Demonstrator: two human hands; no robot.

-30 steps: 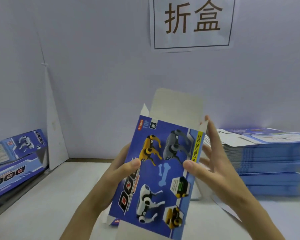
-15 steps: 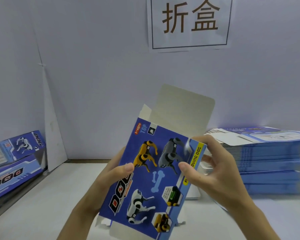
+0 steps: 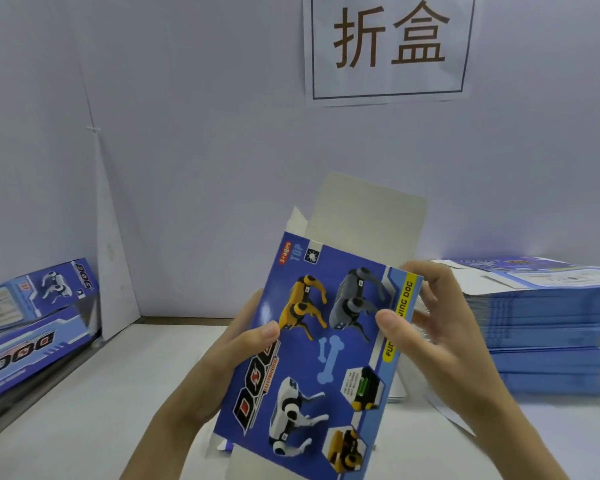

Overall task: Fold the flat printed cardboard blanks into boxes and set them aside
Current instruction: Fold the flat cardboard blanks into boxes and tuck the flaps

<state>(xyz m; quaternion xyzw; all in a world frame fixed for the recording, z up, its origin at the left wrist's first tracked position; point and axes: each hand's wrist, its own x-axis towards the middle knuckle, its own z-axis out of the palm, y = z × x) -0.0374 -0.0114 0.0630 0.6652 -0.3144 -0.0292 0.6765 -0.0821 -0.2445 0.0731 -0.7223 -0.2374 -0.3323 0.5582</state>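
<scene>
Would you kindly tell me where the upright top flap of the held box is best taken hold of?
Probably pinch the top flap at its free upper edge, coming from the right. It stands upright above the box, hinged along the back, and the right hand grips the box edge just below; the left hand holds the opposite side.

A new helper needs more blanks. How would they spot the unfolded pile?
Start at the paper sign on the back wall, then drop to the table and look right. The pile is a tall stack of flat blue sheets, unlike the folded boxes at the left wall.
</scene>
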